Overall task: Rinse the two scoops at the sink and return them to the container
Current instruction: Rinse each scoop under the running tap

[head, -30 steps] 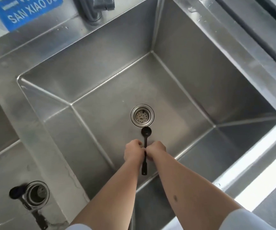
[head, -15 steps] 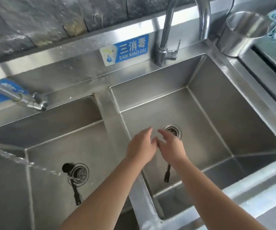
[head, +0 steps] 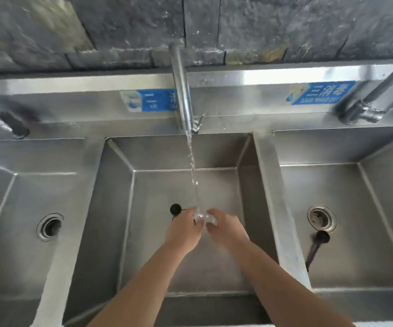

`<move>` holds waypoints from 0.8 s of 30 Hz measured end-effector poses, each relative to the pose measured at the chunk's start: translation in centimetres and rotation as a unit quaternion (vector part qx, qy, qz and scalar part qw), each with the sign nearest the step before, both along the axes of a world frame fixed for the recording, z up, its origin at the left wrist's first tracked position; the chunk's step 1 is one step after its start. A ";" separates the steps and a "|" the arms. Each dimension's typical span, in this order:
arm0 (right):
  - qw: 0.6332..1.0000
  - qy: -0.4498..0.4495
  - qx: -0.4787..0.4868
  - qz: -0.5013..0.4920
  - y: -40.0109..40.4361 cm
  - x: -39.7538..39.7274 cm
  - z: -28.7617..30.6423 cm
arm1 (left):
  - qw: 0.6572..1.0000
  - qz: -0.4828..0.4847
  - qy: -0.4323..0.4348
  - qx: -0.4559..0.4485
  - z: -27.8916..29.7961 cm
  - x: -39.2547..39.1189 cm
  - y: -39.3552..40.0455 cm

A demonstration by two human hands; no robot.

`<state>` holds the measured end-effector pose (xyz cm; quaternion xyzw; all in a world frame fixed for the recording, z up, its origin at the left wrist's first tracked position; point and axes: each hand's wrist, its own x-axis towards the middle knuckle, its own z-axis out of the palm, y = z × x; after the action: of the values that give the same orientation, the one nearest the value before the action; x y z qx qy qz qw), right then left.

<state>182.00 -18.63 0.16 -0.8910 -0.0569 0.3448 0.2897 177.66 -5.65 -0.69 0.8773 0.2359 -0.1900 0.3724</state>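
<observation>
Left hand and right hand met under water stream in middle basin, fingers loosely curled, holding nothing visible. One black scoop, round bowl up, lay just left of left hand's fingertips, handle hidden beneath hand. Second black scoop, blurred, thin-handled, lay well right of hands in right basin, beside drain.

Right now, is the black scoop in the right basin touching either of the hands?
Apart. The head view shows the black scoop lying alone in the right basin, while the left hand and right hand are in the middle basin, beyond the divider.
</observation>
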 end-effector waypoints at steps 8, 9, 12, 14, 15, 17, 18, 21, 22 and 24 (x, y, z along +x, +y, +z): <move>0.992 0.122 -0.017 -0.028 7.9 -3.3 -11.1 | 0.991 0.056 0.104 -0.066 -10.3 -3.6 5.9; 0.990 0.137 -0.019 -0.041 8.6 -3.5 -12.5 | 0.989 0.065 0.115 -0.074 -11.5 -3.8 6.3; 0.987 0.148 -0.029 -0.049 10.1 -3.5 -16.2 | 0.980 0.109 0.125 -0.113 -14.6 -3.6 7.4; 0.989 0.139 -0.035 -0.047 10.8 -3.2 -18.2 | 0.974 0.139 0.129 -0.128 -16.2 -2.8 7.9; 0.989 0.133 -0.037 -0.045 11.2 -3.0 -19.1 | 0.972 0.147 0.131 -0.130 -17.0 -2.4 8.2; 0.990 0.126 -0.038 -0.050 11.9 -2.5 -20.6 | 0.971 0.153 0.132 -0.131 -18.6 -1.8 8.6; 0.990 0.124 -0.038 -0.051 12.2 -2.4 -21.2 | 0.971 0.152 0.133 -0.131 -19.4 -1.6 8.7; 0.991 0.122 -0.047 -0.029 12.9 -2.0 -22.6 | 0.969 0.154 0.137 -0.138 -20.9 -1.4 9.1; 0.991 0.119 -0.052 -0.026 13.1 -1.8 -22.9 | 0.967 0.157 0.137 -0.143 -21.1 -1.5 9.2; 0.991 0.118 -0.054 -0.027 13.2 -1.6 -23.1 | 0.961 0.176 0.139 -0.159 -21.2 -1.7 9.3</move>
<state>180.37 -5.48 -22.91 -0.8599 0.0201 0.4420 0.2547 175.97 3.70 -21.89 0.7162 0.4025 -0.2765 0.4987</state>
